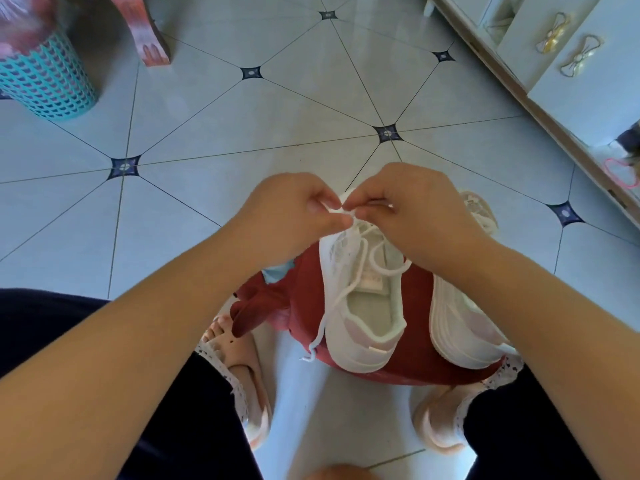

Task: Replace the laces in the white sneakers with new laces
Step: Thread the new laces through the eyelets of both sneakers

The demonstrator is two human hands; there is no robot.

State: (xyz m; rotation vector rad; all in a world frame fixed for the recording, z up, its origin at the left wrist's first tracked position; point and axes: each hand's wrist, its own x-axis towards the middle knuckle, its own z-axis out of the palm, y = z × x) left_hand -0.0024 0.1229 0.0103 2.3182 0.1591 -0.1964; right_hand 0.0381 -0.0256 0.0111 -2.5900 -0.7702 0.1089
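Both hands' fingers (341, 221) pinching white lace (349, 292) above white sneaker (367, 306), red stool (304, 299)

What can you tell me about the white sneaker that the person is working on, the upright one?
The white sneaker stands upright on a red stool, toe pointing away from the person. Its upper looks like mesh, with pale pink panels round the heel, a light lining and a label on the tongue. A white lace runs loosely through it, one end trailing over the stool's edge. The left hand and right hand pinch the lace above its front.
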